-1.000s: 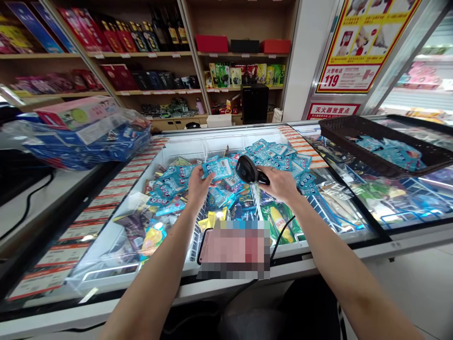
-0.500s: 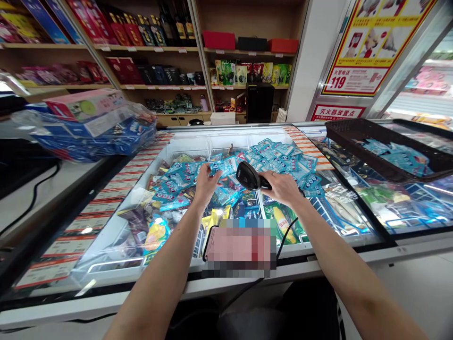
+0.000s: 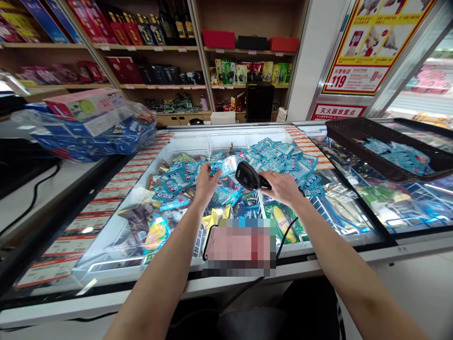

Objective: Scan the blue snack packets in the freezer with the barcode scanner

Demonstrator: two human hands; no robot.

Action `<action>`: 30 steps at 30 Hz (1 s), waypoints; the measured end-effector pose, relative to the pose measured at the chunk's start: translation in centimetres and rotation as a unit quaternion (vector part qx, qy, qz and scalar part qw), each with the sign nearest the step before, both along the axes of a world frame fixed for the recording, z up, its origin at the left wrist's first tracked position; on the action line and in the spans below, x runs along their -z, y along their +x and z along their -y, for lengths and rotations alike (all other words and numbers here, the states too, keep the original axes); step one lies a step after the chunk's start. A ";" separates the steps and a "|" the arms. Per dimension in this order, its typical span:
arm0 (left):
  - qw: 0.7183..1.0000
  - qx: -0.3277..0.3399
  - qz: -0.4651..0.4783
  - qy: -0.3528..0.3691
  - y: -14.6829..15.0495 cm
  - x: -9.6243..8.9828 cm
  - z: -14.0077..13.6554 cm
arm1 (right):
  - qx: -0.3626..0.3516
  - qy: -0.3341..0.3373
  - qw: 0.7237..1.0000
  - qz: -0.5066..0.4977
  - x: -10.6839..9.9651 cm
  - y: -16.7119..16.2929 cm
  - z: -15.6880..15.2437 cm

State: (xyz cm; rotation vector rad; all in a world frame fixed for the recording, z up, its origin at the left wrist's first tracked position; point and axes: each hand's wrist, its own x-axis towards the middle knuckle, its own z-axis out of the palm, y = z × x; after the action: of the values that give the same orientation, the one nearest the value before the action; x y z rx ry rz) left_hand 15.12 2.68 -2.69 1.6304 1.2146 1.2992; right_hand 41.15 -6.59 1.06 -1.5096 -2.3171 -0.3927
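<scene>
My left hand pinches a light blue ice cream packet by its left end, above the open freezer. Closed around the handle of a black barcode scanner is my right hand. The scanner's head points left at the packet, close to its right end. Similar blue packets lie heaped behind the scanner, and more spread out left of my left hand. From the scanner a black cable runs down over the freezer's front edge.
A blurred-out phone-like object rests at the freezer's front edge. A brown basket with blue packets sits on the right lid. Plastic-wrapped boxes are stacked at left. Stocked shelves stand behind the freezer.
The packet's right end now looks brighter, beside the scanner. Both hands stay almost in the same place, keeping their grips.
</scene>
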 end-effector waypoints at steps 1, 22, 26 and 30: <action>1.000 -0.001 -0.001 0.002 0.0 0.0 0.0 | 0.000 0.002 1.000 -0.002 0.1 0.0 0.0; 0.862 -0.217 -0.402 0.218 0.2 -2.1 2.6 | 0.069 -0.013 0.997 -0.019 0.4 1.0 -0.4; 0.854 -0.092 -0.464 0.217 0.3 -1.4 2.0 | 0.079 -0.019 0.997 -0.017 0.5 1.0 -0.5; 0.848 -0.144 -0.479 0.177 -0.2 -0.9 1.6 | 0.080 -0.019 0.996 -0.020 0.6 1.1 -0.6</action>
State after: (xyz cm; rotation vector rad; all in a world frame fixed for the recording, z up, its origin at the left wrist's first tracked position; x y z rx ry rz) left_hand 14.88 1.12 -1.76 2.6037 1.9283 0.8737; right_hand 42.25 -6.03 0.47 -1.7124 -2.1929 -0.3574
